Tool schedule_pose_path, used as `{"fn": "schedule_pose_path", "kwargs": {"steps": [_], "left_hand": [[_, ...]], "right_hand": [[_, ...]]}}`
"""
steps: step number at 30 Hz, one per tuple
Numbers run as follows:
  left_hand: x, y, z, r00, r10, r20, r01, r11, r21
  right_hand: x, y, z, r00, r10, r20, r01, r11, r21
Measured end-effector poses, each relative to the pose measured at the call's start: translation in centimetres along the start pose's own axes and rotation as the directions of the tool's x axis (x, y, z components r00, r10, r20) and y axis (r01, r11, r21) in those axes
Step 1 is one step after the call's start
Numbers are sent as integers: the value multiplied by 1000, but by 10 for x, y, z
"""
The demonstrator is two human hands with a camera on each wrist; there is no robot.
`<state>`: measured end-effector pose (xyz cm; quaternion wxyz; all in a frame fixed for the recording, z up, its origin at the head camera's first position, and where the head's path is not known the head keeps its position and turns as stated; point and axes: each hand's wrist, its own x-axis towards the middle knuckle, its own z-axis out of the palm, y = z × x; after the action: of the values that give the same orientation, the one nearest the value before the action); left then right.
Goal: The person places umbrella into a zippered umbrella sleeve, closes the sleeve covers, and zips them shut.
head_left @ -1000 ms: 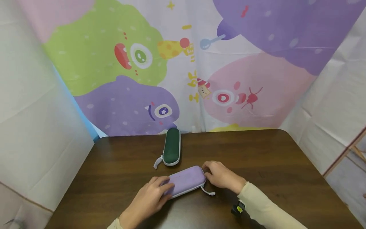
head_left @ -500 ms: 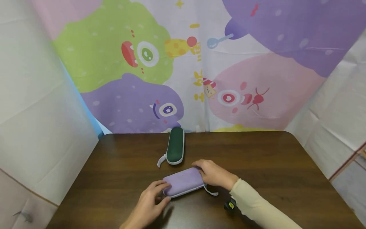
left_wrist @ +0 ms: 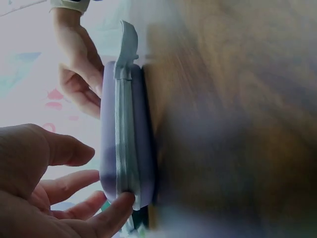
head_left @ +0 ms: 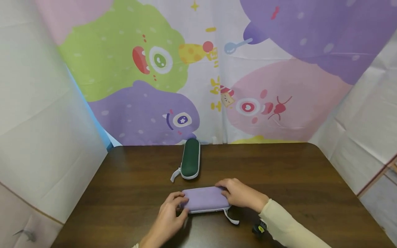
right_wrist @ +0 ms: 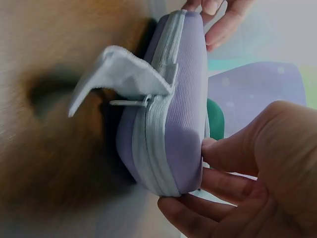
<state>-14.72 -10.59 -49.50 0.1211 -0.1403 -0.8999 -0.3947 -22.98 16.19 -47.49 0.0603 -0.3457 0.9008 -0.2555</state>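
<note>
A purple zippered hard case (head_left: 204, 199) lies on the dark wooden table (head_left: 279, 165), its white zipper band facing the near side. From its near right end hangs a white zipper pull tab (right_wrist: 121, 74). My left hand (head_left: 169, 212) touches the left end with its fingertips; in the left wrist view the thumb stands apart from the case. Around the right end, my right hand (head_left: 242, 194) holds the case, its thumb on the top edge and fingers at the end. What is inside the case is hidden.
A green zippered case (head_left: 190, 158) with a white tab lies behind the purple one, close to the table's back edge. A cartoon-printed curtain (head_left: 211, 75) hangs at the back, with pale sheets (head_left: 34, 103) on both sides.
The purple case has turned so its right end is nearer me, and it now lies almost level across. My right hand has come onto its right end. The green case stays put.
</note>
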Motion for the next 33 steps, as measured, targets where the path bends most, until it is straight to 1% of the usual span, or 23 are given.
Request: {"fn": "schedule_pose_path", "kwargs": {"steps": [3, 7, 10, 13, 15, 17, 21, 24, 26, 28, 31, 33], "left_hand": [[4, 3, 3, 999, 35, 33, -36, 999, 37], [11, 8, 10, 993, 97, 72, -101, 993, 65], [14, 11, 15, 986, 144, 83, -151, 986, 75], [17, 13, 21, 978, 186, 89, -193, 978, 81], [19, 14, 25, 974, 203, 99, -211, 974, 82], [22, 15, 29, 972, 207, 107, -215, 974, 74], [28, 17, 36, 970, 200, 136, -208, 977, 50], [33, 18, 42, 966, 202, 160, -210, 977, 30], [36, 19, 45, 967, 192, 165, -198, 980, 19], [36, 20, 47, 975, 159, 157, -159, 987, -11], [34, 24, 47, 988, 69, 136, -60, 996, -71], [33, 27, 47, 991, 18, 134, -3, 995, -105]], "right_hand": [[-11, 2, -2, 1000, 5, -11, -5, 1000, -4], [-26, 6, -6, 1000, 24, -17, -23, 999, 22], [-37, 8, -9, 1000, 30, -9, -30, 998, 47], [-47, 9, -11, 1000, 25, -17, -24, 998, 55], [-53, 11, -11, 999, 13, -34, -12, 999, 44], [-59, 12, -10, 998, -6, -57, 8, 999, 31], [-71, 14, -7, 992, -58, -112, 59, 998, 3], [-78, 16, -3, 983, -103, -155, 101, 995, -19], [-82, 16, -1, 976, -135, -172, 131, 991, -36], [-86, 15, 0, 972, -161, -168, 156, 987, -47], [-92, 14, 0, 972, -193, -132, 188, 981, -48], [-96, 12, 0, 974, -204, -98, 200, 979, -49]]}}
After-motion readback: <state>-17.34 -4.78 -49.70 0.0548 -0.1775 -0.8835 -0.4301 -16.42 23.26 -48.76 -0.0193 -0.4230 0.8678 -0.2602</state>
